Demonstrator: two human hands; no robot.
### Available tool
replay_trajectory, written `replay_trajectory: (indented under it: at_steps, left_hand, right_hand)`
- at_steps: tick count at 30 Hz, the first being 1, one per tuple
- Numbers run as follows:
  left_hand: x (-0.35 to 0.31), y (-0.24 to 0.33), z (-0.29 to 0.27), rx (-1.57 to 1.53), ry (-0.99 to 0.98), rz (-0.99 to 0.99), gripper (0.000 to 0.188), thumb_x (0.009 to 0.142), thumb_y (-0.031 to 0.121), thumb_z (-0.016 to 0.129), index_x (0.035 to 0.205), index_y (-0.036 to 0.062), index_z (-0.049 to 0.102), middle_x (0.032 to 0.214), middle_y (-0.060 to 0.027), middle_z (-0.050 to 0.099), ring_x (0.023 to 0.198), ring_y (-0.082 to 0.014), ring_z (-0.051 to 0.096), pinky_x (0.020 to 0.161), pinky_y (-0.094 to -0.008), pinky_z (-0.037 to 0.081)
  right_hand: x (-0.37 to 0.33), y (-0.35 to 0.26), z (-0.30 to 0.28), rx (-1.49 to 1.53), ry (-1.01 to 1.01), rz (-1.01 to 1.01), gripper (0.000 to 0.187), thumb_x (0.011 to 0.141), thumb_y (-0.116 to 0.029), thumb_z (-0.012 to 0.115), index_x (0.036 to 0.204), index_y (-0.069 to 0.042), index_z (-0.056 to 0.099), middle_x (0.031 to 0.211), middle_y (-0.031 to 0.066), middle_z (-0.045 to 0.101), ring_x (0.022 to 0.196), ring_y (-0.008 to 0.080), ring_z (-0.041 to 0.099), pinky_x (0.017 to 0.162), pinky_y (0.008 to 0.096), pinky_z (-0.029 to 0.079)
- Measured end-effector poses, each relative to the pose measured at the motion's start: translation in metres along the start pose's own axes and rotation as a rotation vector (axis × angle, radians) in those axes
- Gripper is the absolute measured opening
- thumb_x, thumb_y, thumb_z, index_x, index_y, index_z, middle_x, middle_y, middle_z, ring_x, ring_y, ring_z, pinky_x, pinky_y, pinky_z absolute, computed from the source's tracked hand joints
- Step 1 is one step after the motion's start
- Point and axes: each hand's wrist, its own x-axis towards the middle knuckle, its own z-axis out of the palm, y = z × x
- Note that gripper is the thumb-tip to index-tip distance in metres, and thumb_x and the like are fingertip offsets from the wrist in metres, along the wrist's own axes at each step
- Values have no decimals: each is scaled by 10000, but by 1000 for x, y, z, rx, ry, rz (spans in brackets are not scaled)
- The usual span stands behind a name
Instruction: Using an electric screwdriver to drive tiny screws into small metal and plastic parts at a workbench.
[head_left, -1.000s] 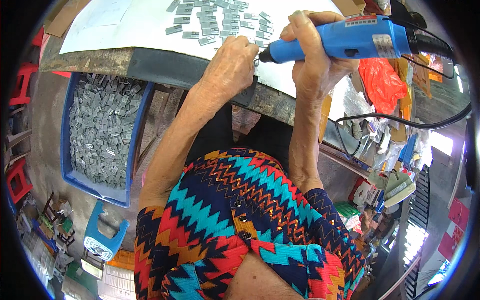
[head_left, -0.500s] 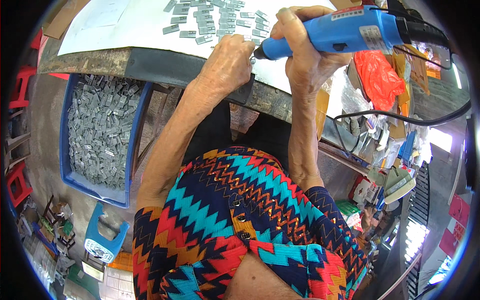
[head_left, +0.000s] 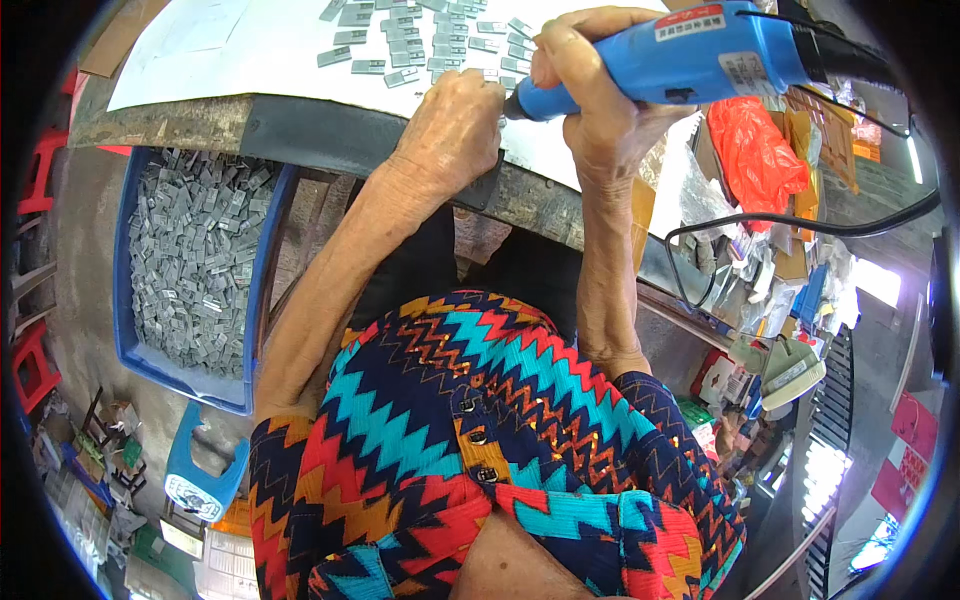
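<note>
A blue electric screwdriver (head_left: 650, 68) with a black nose and a black cable lies in my right hand (head_left: 600, 105), its fingers wrapped round the body. Its nose points left, right against the fingertips of my left hand (head_left: 455, 130). That hand rests at the table's near edge with its fingers bent and pressed together. Whatever it pinches is hidden behind the fingers and the nose. Just beyond both hands, several small grey rectangular parts (head_left: 402, 44) lie in loose rows on the white table top (head_left: 250, 60).
A blue bin (head_left: 128, 300) heaped with grey parts (head_left: 195, 260) stands below the table at left, a blue stool (head_left: 205, 465) near it. At right, a red plastic bag (head_left: 755, 160) lies among clutter, and a black cable (head_left: 800, 222) loops past the table edge.
The whole view has shifted slightly, with the table and bin a little further left. Both hands and the screwdriver keep nearly the same pose against each other.
</note>
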Motion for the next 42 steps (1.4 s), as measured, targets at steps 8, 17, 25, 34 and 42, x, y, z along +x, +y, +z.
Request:
replay_trajectory:
  at_steps: [8, 17, 25, 34, 42]
  left_hand:
    - [3, 0, -5, -46, -69, 17, 61, 669, -31, 589, 721, -63, 582, 739, -211, 560, 782, -360, 567, 710, -416, 480]
    - [0, -5, 3, -10, 76, 106, 65, 671, -20, 604, 724, -54, 588, 758, -183, 549, 806, -328, 556, 749, -396, 475]
    - [-3, 2, 4, 19, 51, 120, 88, 687, 45, 620, 731, -16, 576, 721, -143, 537, 773, -301, 557, 671, -397, 455]
    - [-7, 6, 9, -44, 54, 106, 100, 699, 72, 623, 752, 10, 566, 705, -138, 566, 724, -307, 543, 677, -399, 427]
    - [-3, 5, 18, -3, 105, 173, 122, 693, 64, 603, 629, 14, 512, 601, -139, 528, 639, -305, 528, 645, -415, 424]
  right_hand:
    - [4, 30, 5, 337, 135, -93, 265, 676, -26, 664, 905, -17, 531, 722, -2, 545, 583, 111, 534, 538, 237, 445]
    - [2, 5, -9, 292, -190, -176, 94, 682, 40, 615, 766, 50, 574, 653, 118, 599, 511, 151, 569, 515, 273, 491]
    - [-8, 3, -24, 391, -10, -68, 142, 672, 22, 680, 779, 21, 587, 675, 77, 617, 562, 124, 600, 527, 232, 498]
    - [-17, 5, -39, 399, -123, -182, 329, 680, 87, 639, 955, -13, 487, 795, 106, 610, 696, 134, 597, 621, 246, 504]
    - [-23, 4, -43, 345, -174, -228, 376, 675, 103, 634, 979, -27, 454, 807, 115, 581, 682, 146, 589, 614, 255, 498]
